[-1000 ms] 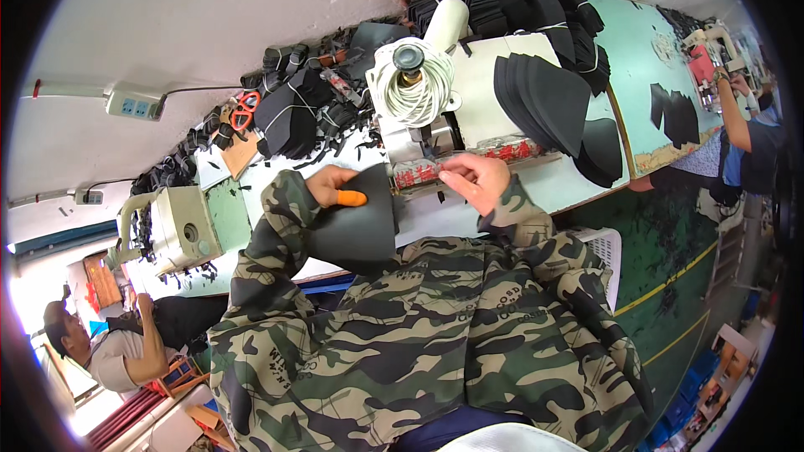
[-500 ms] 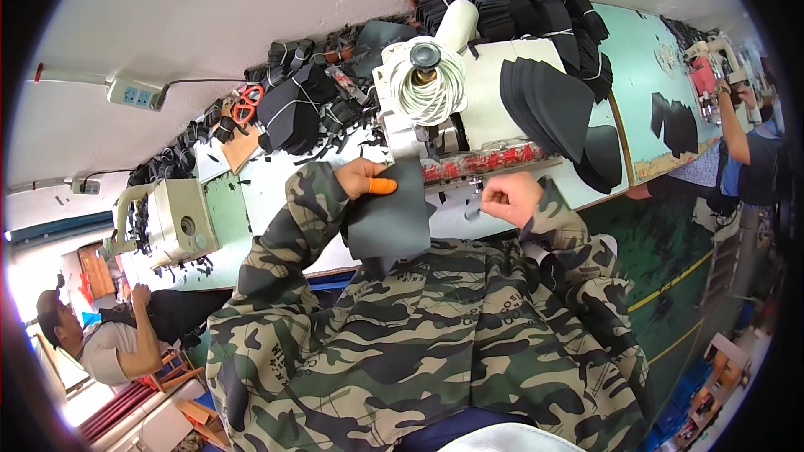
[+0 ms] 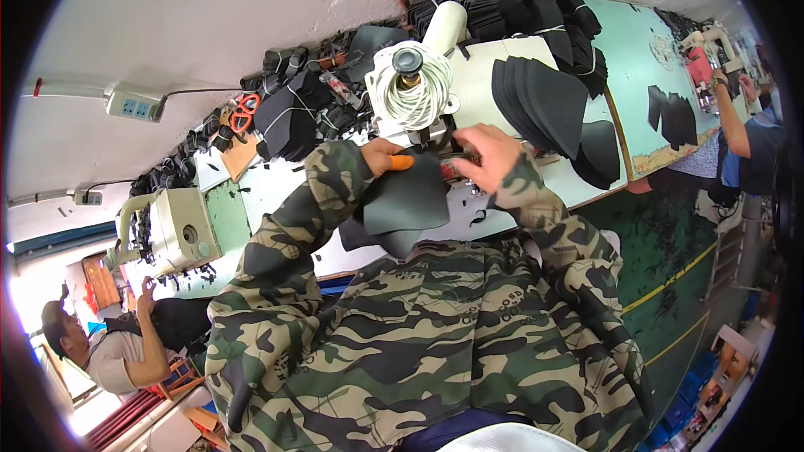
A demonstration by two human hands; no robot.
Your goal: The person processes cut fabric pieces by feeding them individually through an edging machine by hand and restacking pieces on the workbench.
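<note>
Black sheet pieces (image 3: 408, 203) hang from my left hand (image 3: 378, 156), which is closed on their upper edge. An orange cover (image 3: 402, 162) sits on one of its fingers. The upper right of the pieces reaches to the front of a cream machine (image 3: 445, 29), whose working part is mostly hidden. My right hand (image 3: 492, 159) hovers just right of the pieces, thumb and fingers apart, with nothing visible in it. A coil of white cord (image 3: 410, 88) lies around a dark knob on the machine.
A fanned stack of black pieces (image 3: 540, 105) lies right of the machine, with tied black bundles (image 3: 548, 12) behind. Left are orange-handled scissors (image 3: 244, 114), scraps and another machine (image 3: 180, 230). One person (image 3: 126, 351) is at far left, another (image 3: 745, 142) at far right.
My left hand has moved right and slightly up with the black pieces, closer to the machine. My right hand has gone up and left, its curled fingers now spread.
</note>
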